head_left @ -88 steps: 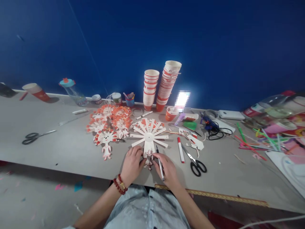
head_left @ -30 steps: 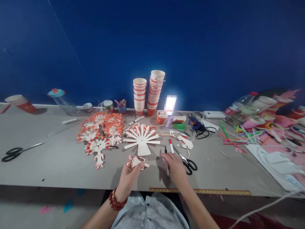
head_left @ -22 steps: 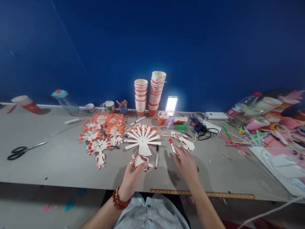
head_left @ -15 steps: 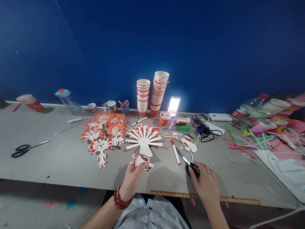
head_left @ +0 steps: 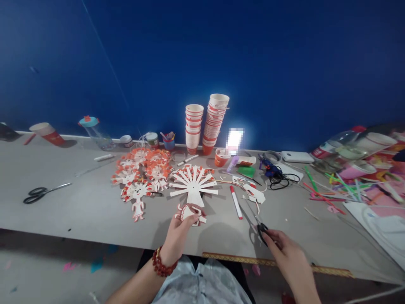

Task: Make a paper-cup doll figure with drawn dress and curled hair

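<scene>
Head view, hands at the near side of a grey worktable. Left hand: thumb laid over a paper doll body, the digits clamped on it, those underneath largely hidden. Piece lies sideways in this grasp, long axis running roughly left to right, scalloped hem and feet to the left, neck tab to the right. Just beyond it rests a paper cup cut into radiating strips, its uncut panel pointing toward the person; whether panel and doll body touch cannot be told.

Right hand: thumb and fingers closed about the handles of black-handled scissors. Tool lies ahead and to the left of the wrist, its long axis oblique, blades directed away from the person and leftward. Motion blur hides whether the blades are parted or touch the tabletop.

Key relation: scissors and doll body stand well apart, the former to the right, a red-capped marker between and slightly beyond them. Left hand alone is at the paper; right hand alone is at the blades' tool.
</scene>
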`<act>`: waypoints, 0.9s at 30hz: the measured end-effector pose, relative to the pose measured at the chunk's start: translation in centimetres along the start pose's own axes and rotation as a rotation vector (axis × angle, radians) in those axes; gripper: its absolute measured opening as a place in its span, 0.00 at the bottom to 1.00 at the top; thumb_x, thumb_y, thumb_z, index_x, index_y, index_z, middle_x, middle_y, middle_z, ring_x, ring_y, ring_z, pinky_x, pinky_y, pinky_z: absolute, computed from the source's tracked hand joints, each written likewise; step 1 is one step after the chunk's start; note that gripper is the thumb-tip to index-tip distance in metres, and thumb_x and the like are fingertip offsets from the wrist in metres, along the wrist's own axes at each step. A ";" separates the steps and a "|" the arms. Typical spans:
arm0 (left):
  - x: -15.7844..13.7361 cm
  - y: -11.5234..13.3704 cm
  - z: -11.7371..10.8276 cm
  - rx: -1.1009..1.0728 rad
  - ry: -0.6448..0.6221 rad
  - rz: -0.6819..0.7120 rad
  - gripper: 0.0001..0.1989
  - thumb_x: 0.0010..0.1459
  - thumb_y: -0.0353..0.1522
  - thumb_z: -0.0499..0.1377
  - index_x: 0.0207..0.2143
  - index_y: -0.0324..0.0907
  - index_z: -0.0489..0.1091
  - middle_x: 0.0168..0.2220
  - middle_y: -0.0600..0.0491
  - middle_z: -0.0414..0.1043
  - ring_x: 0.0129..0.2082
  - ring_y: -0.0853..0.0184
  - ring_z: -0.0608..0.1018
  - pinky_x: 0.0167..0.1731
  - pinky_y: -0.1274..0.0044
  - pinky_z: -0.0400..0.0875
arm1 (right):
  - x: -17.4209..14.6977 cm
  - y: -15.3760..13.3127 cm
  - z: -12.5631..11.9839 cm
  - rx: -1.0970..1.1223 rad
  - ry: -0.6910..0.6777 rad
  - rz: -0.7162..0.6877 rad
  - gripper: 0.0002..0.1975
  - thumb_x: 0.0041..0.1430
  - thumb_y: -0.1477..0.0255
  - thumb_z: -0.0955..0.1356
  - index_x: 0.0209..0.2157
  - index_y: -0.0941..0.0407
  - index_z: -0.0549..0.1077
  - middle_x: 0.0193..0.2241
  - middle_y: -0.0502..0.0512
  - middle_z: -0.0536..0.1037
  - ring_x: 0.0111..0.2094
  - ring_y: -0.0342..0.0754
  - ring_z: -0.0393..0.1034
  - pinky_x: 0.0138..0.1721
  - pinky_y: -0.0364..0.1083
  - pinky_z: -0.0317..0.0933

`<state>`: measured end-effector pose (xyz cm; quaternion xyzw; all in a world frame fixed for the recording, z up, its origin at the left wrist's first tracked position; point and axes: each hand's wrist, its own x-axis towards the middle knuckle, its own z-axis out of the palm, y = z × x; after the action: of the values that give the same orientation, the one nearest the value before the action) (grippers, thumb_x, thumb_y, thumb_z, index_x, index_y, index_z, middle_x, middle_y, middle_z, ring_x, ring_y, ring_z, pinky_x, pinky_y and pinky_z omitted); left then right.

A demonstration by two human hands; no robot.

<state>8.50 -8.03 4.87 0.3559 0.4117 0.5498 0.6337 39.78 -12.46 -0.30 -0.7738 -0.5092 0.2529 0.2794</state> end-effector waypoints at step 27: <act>-1.4 0.7 0.3 -0.019 -0.129 -0.025 0.08 0.52 0.32 0.60 0.31 0.37 0.75 0.32 0.47 0.77 0.33 0.64 0.75 0.37 0.76 0.68 | -6.2 -11.0 7.3 0.800 -0.681 -0.037 0.30 0.37 0.44 0.74 0.23 0.55 0.64 0.20 0.48 0.69 0.19 0.39 0.57 0.21 0.39 0.54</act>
<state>8.43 -9.29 5.86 0.3794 0.3690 0.5216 0.6692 25.53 -13.39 2.75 -0.4716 -0.4483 0.6598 0.3759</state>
